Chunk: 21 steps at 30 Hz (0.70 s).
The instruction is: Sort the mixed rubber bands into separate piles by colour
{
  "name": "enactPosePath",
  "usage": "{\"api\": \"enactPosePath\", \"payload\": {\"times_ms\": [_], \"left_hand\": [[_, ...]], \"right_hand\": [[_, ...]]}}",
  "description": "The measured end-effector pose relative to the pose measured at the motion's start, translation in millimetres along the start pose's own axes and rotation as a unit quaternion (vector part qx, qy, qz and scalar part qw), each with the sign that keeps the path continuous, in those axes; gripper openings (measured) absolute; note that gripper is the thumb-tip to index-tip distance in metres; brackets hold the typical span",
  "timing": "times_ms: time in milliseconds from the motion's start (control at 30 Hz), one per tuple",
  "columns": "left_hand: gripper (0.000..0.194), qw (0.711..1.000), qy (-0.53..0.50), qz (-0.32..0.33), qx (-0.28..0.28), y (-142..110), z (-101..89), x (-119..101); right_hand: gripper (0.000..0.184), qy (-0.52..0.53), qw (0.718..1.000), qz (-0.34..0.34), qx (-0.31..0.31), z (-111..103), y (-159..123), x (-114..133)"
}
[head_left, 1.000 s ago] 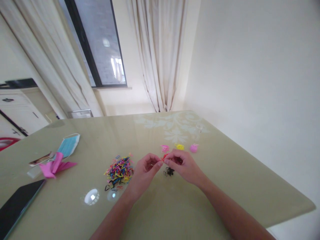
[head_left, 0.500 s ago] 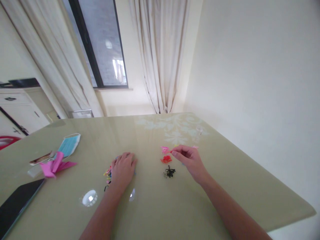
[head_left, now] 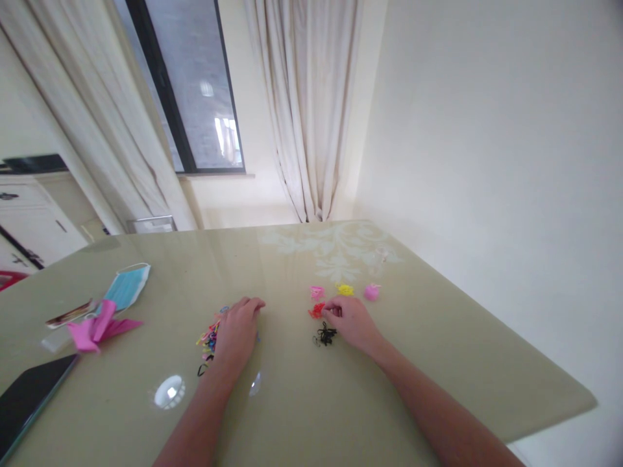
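Note:
My right hand (head_left: 354,323) pinches at the right edge of a small pile of red rubber bands (head_left: 316,311), its fingertips touching them. A red band seems to be in the pinch, though it blends with the pile. Just nearer to me lies a pile of black rubber bands (head_left: 325,335). Beyond the hand are little piles of pink bands (head_left: 317,292), yellow bands (head_left: 345,290) and mauve-pink bands (head_left: 372,292). My left hand (head_left: 237,332) lies palm down, fingers loosely stretched, over a mixed heap of coloured rubber bands (head_left: 209,338) and hides part of it.
At the left lie a pink folded-paper piece (head_left: 100,329), a blue face mask (head_left: 128,288), a narrow printed packet (head_left: 71,314) and a dark tablet-like device (head_left: 34,395). The glossy table (head_left: 302,408) reflects a lamp. A wall (head_left: 487,143) runs along its right side.
My right hand has come nearer and left, carrying a red band down to the red pile and uncovering the yellow and mauve-pink piles. My left hand's fingers have shifted slightly over the heap.

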<state>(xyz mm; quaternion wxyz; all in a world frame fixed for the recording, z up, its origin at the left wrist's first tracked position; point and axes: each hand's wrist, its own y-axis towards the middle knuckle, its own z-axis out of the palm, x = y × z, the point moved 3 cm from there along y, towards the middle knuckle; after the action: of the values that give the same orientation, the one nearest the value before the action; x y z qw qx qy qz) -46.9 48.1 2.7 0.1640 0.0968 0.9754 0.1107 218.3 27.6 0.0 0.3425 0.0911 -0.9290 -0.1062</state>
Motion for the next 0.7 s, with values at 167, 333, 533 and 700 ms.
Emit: {"api": "enactPosePath", "payload": {"times_ms": [167, 333, 533, 700], "left_hand": [[0.039, 0.995, -0.076, -0.021, -0.059, 2.1, 1.6, 6.2], [0.036, 0.978, -0.178, -0.043, -0.1, 4.8, 5.7, 13.6], [0.037, 0.919, -0.377, -0.067, -0.093, 10.3, 10.5, 17.6], [0.036, 0.975, -0.184, -0.096, -0.076, 4.1, 3.1, 20.8]], "right_hand": [[0.017, -0.103, 0.993, 0.055, 0.006, -1.0, -1.9, 2.9], [0.014, -0.127, 0.989, 0.073, 0.017, -7.6, -3.2, 4.9], [0.015, -0.1, 0.994, 0.041, -0.001, -12.4, -2.2, 4.8], [0.017, -0.068, 0.998, 0.006, -0.011, -9.5, -5.1, 9.7]]}}
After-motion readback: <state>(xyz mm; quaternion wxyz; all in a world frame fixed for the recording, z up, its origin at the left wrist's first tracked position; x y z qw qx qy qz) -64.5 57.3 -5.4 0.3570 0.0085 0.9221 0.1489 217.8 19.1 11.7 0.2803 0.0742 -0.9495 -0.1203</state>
